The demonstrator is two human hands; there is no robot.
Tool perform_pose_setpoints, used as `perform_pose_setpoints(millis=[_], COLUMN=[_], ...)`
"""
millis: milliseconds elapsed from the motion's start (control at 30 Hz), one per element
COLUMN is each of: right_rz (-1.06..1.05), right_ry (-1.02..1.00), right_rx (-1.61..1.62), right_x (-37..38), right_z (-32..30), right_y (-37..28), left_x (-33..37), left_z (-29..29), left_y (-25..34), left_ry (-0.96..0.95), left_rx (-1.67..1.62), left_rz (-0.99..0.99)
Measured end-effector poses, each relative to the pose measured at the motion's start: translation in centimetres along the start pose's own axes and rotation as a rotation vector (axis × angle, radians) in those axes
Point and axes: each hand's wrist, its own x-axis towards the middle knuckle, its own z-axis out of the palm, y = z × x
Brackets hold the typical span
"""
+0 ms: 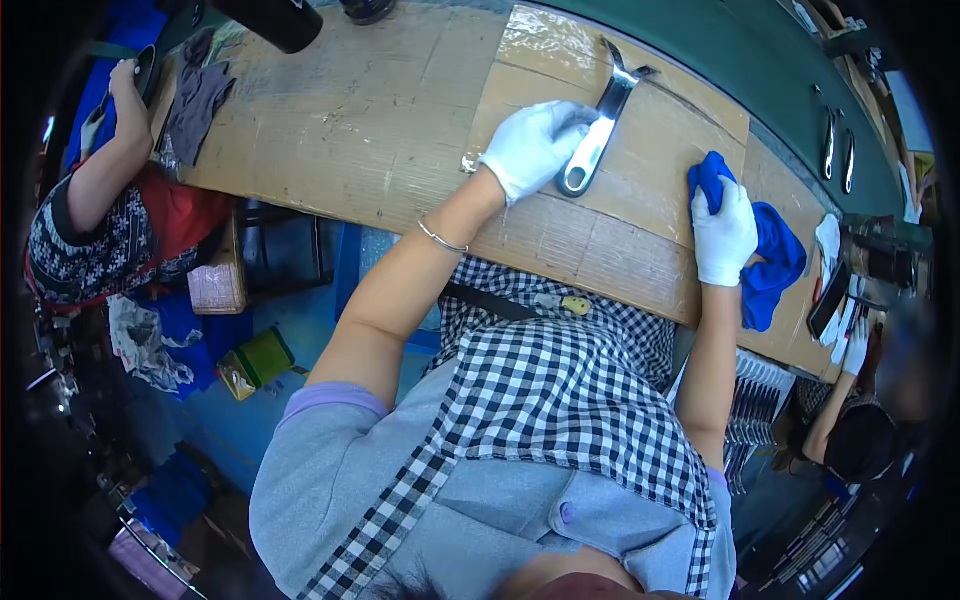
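Observation:
My left hand (535, 150), in a white glove, is closed at the left edge of a long shiny metal utensil (594, 150). This utensil has a rounded near end with a hole, and its far end splits into two dark, curved prongs. Its shaft slants away to the right over a cardboard sheet; where my fingertips meet it is partly hidden. To the right, my right hand (722, 235), also white-gloved, grips a bunched blue cloth (773, 262). The cloth sticks out above my fingers and hangs down to the right of my wrist.
Cardboard covers the worktable (380, 140). A grey rag (197, 105) and a dark cylinder (275, 22) sit toward the far left. Similar metal pieces (829, 143) lie on the green surface at right. Dark-handled pieces (757, 400) are stacked below the table edge. Other people work at both sides.

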Motion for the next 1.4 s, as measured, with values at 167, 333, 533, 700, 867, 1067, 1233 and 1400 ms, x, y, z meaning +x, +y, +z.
perform_pose_setpoints(millis=[167,333,533,700,867,1067,1233,1400], right_rz=[-0.001,0.062,-0.095,-0.327,-0.606,-0.761,-0.777,-0.788], right_ry=[0.020,-0.157,-0.131,-0.234,-0.404,-0.439,-0.417,-0.418], right_rx=[0.007,0.036,0.050,0.419,0.493,0.531,0.508,0.490], right_x=[0.0,0.7,6.1,5.5,5.6,3.7,2.7,1.2], right_z=[-0.2,-1.0,-10.8,-20.9,-25.4,-26.0,-25.2,-25.5], right_y=[0.3,0.0,-4.3,-8.5,-10.9,-11.9,-13.6,-14.1], left_x=[0.1,0.2,0.3,0.3,0.6,0.6,0.7,0.8], left_z=[0.7,0.7,1.1,0.9,0.0,-0.8,-0.8,-0.8], left_y=[0.0,-0.7,-0.8,-0.8,-1.7,-2.4,-2.4,-2.7], left_ry=[0.033,0.009,0.012,-0.018,0.119,0.142,0.134,0.115], left_rx=[-0.032,-0.103,-0.142,-0.338,-0.632,-0.845,-0.846,-0.833], left_rz=[0.011,-0.036,-0.055,-0.179,-0.222,-0.187,-0.195,-0.187])
